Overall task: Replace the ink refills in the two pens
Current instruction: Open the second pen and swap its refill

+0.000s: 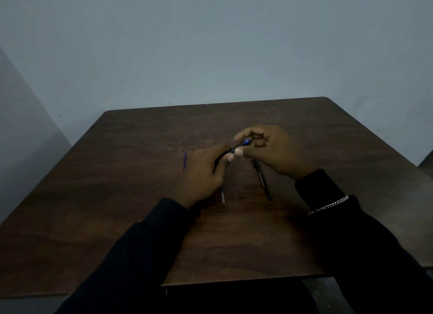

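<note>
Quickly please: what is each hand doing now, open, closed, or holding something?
Left hand: closed on the dark barrel end of the blue-tipped pen.
Right hand: fingers pinching that pen's blue tip end.

Black sleeves, silver chain bracelet

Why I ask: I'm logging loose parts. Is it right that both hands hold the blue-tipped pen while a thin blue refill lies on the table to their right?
Not quite: the head view shows the thin blue refill left of the hands, not right. Both the left hand and right hand do hold the blue-tipped pen above the table.
</note>
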`<state>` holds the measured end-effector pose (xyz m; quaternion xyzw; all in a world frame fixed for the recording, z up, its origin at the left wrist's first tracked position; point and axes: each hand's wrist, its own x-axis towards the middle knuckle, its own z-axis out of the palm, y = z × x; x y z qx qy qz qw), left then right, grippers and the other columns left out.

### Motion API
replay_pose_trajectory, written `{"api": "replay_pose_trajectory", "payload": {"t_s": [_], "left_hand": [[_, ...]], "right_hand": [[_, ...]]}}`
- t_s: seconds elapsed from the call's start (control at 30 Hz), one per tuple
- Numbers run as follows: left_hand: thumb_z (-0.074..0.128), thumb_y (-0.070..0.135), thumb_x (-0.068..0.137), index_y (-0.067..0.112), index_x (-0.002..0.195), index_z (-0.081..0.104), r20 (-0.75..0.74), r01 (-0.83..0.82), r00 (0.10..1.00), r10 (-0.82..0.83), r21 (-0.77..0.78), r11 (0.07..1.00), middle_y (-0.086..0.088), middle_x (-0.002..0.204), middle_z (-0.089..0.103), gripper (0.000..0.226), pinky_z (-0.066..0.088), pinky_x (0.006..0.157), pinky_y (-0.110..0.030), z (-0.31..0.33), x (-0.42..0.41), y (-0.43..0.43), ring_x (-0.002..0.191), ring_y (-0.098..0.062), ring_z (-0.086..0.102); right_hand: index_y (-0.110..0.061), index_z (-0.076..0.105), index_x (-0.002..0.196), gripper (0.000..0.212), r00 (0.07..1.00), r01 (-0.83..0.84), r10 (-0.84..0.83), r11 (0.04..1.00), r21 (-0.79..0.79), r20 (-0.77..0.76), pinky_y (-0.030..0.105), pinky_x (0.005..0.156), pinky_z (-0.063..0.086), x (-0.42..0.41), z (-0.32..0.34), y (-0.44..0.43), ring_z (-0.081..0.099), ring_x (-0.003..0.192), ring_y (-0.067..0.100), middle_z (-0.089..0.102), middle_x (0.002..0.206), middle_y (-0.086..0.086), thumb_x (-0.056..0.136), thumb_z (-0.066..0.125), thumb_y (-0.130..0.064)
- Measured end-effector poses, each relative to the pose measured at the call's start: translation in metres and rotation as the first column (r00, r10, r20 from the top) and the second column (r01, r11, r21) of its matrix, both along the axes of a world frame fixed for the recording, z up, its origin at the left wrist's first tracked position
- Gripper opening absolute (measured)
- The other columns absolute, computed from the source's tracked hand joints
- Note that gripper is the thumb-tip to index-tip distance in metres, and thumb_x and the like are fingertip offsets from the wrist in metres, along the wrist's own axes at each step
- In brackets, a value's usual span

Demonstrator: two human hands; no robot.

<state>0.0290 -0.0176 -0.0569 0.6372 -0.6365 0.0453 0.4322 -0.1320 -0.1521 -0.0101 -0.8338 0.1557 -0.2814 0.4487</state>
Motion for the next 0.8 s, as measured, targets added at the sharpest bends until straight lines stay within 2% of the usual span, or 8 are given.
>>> {"api": "replay_pose_trajectory", "payload": {"t_s": [0.1, 0.27, 0.37, 0.47, 0.57, 0.63, 0.73, 0.8], "left_hand": [[0.054, 0.028, 0.110, 0.016, 0.099, 0.070, 0.013, 0.009, 1.000, -0.009, 0.029, 1.000, 0.005, 0.076, 0.064, 0.022, 0.048, 0.060, -0.035, -0.0013, 0.0009, -0.0004, 0.067, -0.010, 0.060], [0.056, 0.025, 0.111, 0.019, 0.120, 0.073, 0.036, 0.024, 0.999, -0.024, 0.013, 1.000, 0.007, 0.084, 0.070, 0.020, 0.045, 0.064, -0.021, 0.0010, -0.0021, 0.0020, 0.071, -0.007, 0.063], [0.058, 0.023, 0.110, 0.016, 0.104, 0.072, 0.031, -0.016, 0.999, 0.016, 0.020, 1.000, 0.010, 0.076, 0.063, 0.016, 0.036, 0.060, -0.015, 0.0040, -0.0026, 0.0020, 0.065, -0.006, 0.057], [0.058, 0.023, 0.108, 0.014, 0.097, 0.069, 0.024, -0.031, 0.999, 0.030, 0.015, 0.999, 0.009, 0.073, 0.060, 0.018, 0.033, 0.059, -0.013, 0.0060, -0.0027, 0.0030, 0.063, -0.009, 0.057], [0.058, 0.024, 0.108, 0.013, 0.094, 0.069, 0.034, -0.020, 0.999, 0.019, 0.022, 1.000, 0.008, 0.072, 0.059, 0.021, 0.035, 0.059, -0.019, 0.0057, -0.0035, 0.0038, 0.063, -0.010, 0.057], [0.056, 0.027, 0.108, 0.015, 0.098, 0.069, 0.035, -0.010, 0.999, 0.009, 0.029, 1.000, 0.008, 0.074, 0.061, 0.021, 0.038, 0.060, -0.022, 0.0044, -0.0033, 0.0034, 0.064, -0.009, 0.058], [0.055, 0.026, 0.109, 0.015, 0.110, 0.072, 0.025, 0.013, 1.000, -0.013, 0.000, 1.000, 0.006, 0.081, 0.068, 0.020, 0.046, 0.062, -0.028, 0.0033, -0.0032, 0.0026, 0.069, -0.010, 0.063], [0.056, 0.024, 0.109, 0.014, 0.109, 0.072, 0.019, 0.012, 1.000, -0.012, -0.014, 1.000, 0.010, 0.079, 0.065, 0.019, 0.044, 0.062, -0.025, 0.0039, -0.0032, 0.0023, 0.068, -0.006, 0.061]], "right_hand": [[-0.009, 0.075, 0.093, 0.014, 1.000, 0.015, -0.017, 0.998, -0.062, -0.026, 0.039, 0.064, 0.060, -0.0013, -0.0004, 0.0006, 0.075, 0.063, 0.020, 0.077, 0.073, 0.005, 0.090, 0.078, -0.022], [-0.010, 0.073, 0.071, 0.045, 0.993, 0.110, -0.118, 0.940, -0.324, -0.005, 0.033, 0.051, 0.051, -0.0007, 0.0005, 0.0056, 0.063, 0.047, 0.013, 0.065, 0.053, 0.003, 0.089, 0.069, -0.051], [-0.017, 0.077, 0.094, 0.029, 0.995, 0.097, -0.097, 0.976, -0.194, 0.012, 0.020, 0.053, 0.046, -0.0004, 0.0014, 0.0033, 0.062, 0.051, 0.008, 0.068, 0.058, -0.009, 0.081, 0.082, -0.042], [-0.017, 0.075, 0.106, 0.029, 0.999, 0.029, -0.027, 0.998, -0.053, 0.039, 0.041, 0.068, 0.059, 0.0001, -0.0001, -0.0003, 0.074, 0.069, 0.027, 0.077, 0.078, 0.007, 0.080, 0.087, -0.021], [-0.010, 0.075, 0.095, 0.012, 1.000, 0.016, -0.015, 1.000, -0.025, 0.022, 0.049, 0.071, 0.061, 0.0003, -0.0010, -0.0006, 0.076, 0.067, 0.021, 0.078, 0.077, 0.012, 0.085, 0.082, -0.012], [-0.012, 0.075, 0.089, 0.013, 0.999, 0.041, -0.042, 0.994, -0.097, -0.002, 0.042, 0.062, 0.060, -0.0001, -0.0012, 0.0012, 0.073, 0.059, 0.017, 0.075, 0.068, 0.008, 0.089, 0.079, -0.024], [-0.013, 0.073, 0.079, 0.041, 0.995, 0.097, -0.103, 0.963, -0.253, -0.010, 0.025, 0.054, 0.052, 0.0003, -0.0009, 0.0057, 0.068, 0.050, 0.011, 0.069, 0.056, 0.004, 0.090, 0.068, -0.052], [-0.016, 0.075, 0.085, 0.044, 0.993, 0.116, -0.118, 0.966, -0.232, 0.006, 0.020, 0.053, 0.050, 0.0011, -0.0005, 0.0056, 0.065, 0.051, 0.006, 0.070, 0.060, 0.003, 0.083, 0.068, -0.059]]}}
